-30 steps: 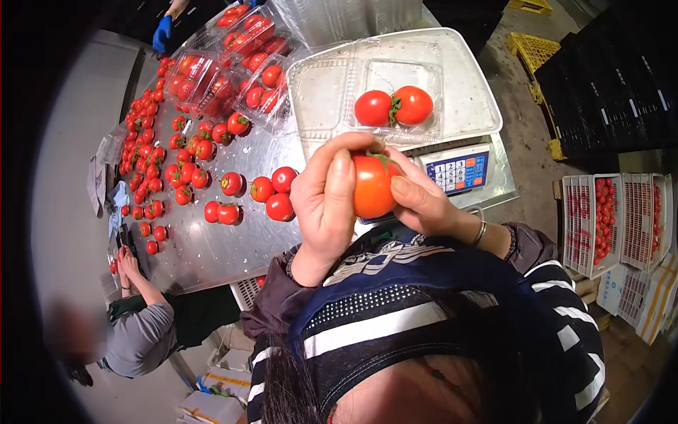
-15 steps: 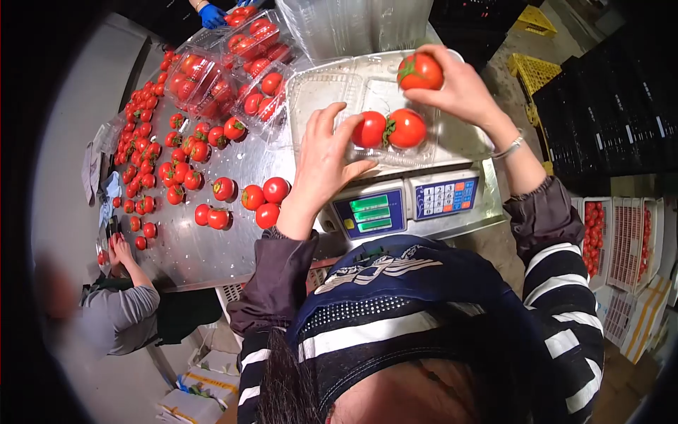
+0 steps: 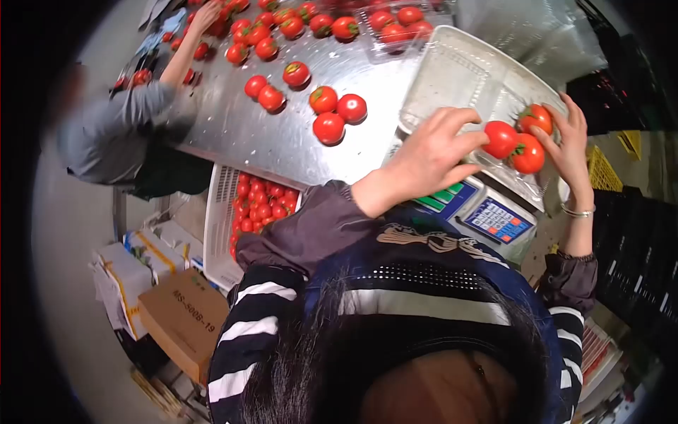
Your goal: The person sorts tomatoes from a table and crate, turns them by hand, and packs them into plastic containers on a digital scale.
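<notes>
A clear plastic clamshell box lies open on the pan of the weighing scale, with three tomatoes in its near half. My right hand curves around the rear tomato, thumb and fingers at its side. From the left, my left hand reaches over the scale with fingers apart. Its index fingertip is beside the left tomato; whether it touches is unclear. The third tomato sits in front, stem showing. Partly covered by my left hand is the scale's green display; the keypad shows beside it.
Loose tomatoes lie on the metal table. A filled clamshell stands behind the scale. At left, a co-worker's hand is among tomatoes. Below the table edge are a white crate of tomatoes and a cardboard box.
My right hand has lowered the third tomato into the box beside the other two. The view has swung left, bringing the crate and cardboard box into sight.
</notes>
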### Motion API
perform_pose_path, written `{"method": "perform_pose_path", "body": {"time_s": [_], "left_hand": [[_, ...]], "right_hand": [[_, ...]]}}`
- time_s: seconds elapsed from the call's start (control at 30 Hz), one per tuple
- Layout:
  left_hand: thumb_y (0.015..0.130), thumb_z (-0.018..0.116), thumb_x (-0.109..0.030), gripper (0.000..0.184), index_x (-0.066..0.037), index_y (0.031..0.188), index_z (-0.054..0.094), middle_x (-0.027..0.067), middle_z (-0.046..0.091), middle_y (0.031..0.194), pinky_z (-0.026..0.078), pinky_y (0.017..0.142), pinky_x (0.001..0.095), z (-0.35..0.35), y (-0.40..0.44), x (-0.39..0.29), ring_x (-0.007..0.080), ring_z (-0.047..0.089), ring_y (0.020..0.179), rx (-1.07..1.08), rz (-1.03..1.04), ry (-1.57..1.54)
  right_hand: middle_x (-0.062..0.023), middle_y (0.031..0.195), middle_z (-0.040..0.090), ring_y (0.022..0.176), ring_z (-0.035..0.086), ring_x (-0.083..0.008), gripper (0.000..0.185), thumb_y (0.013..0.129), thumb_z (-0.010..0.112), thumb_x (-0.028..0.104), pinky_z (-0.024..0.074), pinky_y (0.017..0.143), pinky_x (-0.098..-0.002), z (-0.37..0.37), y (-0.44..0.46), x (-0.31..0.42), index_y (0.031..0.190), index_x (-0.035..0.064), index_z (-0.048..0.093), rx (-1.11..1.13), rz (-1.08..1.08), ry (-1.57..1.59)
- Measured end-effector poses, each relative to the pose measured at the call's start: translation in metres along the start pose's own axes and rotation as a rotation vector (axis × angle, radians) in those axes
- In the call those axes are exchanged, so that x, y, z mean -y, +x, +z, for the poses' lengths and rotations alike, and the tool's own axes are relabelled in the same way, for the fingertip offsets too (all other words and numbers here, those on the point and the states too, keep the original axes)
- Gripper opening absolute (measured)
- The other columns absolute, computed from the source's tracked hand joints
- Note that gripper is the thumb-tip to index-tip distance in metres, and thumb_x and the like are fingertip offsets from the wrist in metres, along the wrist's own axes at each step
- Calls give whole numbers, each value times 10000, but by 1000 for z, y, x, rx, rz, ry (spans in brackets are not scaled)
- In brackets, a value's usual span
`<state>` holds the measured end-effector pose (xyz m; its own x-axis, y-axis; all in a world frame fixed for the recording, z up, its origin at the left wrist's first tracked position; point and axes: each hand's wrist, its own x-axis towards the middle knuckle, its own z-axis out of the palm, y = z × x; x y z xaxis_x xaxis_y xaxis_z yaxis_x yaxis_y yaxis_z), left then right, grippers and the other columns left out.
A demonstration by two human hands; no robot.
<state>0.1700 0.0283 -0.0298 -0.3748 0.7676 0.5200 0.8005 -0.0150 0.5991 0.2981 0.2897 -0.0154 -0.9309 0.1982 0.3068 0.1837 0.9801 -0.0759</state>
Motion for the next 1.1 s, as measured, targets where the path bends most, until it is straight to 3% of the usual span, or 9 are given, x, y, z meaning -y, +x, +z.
{"method": "perform_pose_path", "body": {"time_s": [0.07, 0.2, 0.37, 0.47, 0.5, 0.57, 0.7, 0.83, 1.1], "left_hand": [[640, 706, -112, 400, -49, 1006, 555, 155, 479, 1075, 419, 819, 388, -23, -17, 11, 328, 505, 960, -109, 24, 51], [666, 692, -136, 520, -35, 1127, 473, 181, 504, 1053, 395, 860, 394, -68, -82, 84, 352, 475, 999, -114, -538, 595], [672, 695, -122, 590, -17, 1182, 419, 195, 529, 1023, 436, 812, 382, -52, -112, 112, 352, 507, 932, 54, -509, 565], [776, 632, -277, 559, -18, 1206, 388, 182, 547, 993, 477, 711, 343, -57, -112, 115, 305, 552, 786, -242, -820, -238], [776, 632, -277, 559, -18, 1206, 388, 182, 547, 993, 477, 711, 343, -62, -104, 107, 305, 552, 786, -235, -815, -245], [842, 507, -436, 553, -45, 1213, 379, 170, 555, 974, 485, 549, 282, -81, -75, 73, 252, 557, 644, -182, -801, -1593], [857, 332, -567, 631, -90, 1269, 343, 274, 484, 998, 380, 414, 199, -78, -19, 19, 172, 443, 489, -103, -731, -1617], [850, 392, -546, 624, -98, 1280, 332, 268, 471, 1035, 397, 423, 200, -65, 15, 0, 195, 465, 557, 236, -463, -1935], [825, 539, -428, 580, -93, 1259, 347, 217, 492, 1053, 485, 543, 247, -45, 58, -26, 268, 534, 795, 206, -572, -2023]], "right_hand": [[-163, 1282, 387, 1182, 356, -335, 435, 763, 621, 341, 293, 979, -405, 0, -3, -1, 1099, 71, 564, 23, 53, 68], [-147, 1324, 345, 1224, 313, -313, 420, 800, 595, 310, 264, 1002, -393, 6, -12, -7, 1142, 75, 533, 50, 121, 148], [-130, 1345, 319, 1250, 287, -289, 404, 832, 568, 281, 244, 1019, -383, 7, -12, -9, 1178, 81, 504, 77, 145, 267], [-130, 1345, 320, 1250, 289, -289, 408, 827, 573, 277, 242, 1022, -380, 5, -15, -8, 1178, 79, 504, 81, 171, 271], [-130, 1345, 320, 1250, 290, -288, 410, 825, 575, 276, 242, 1023, -379, 4, -15, -7, 1177, 78, 504, 84, 176, 270], [-134, 1339, 329, 1241, 299, -300, 424, 815, 585, 295, 250, 1018, -382, 6, -15, -7, 1170, 77, 509, 71, 184, 287], [-142, 1328, 347, 1220, 320, -325, 455, 790, 608, 333, 271, 1007, -389, 6, -16, -8, 1153, 73, 522, 28, 197, 298], [-148, 1327, 348, 1216, 324, -333, 465, 776, 623, 331, 281, 1003, -391, 5, -19, -7, 1145, 66, 528, 16, 216, 269], [-159, 1321, 353, 1214, 325, -342, 504, 750, 639, 367, 292, 993, -398, 3, -15, -1, 1136, 59, 538, 0, 234, 303]]}}
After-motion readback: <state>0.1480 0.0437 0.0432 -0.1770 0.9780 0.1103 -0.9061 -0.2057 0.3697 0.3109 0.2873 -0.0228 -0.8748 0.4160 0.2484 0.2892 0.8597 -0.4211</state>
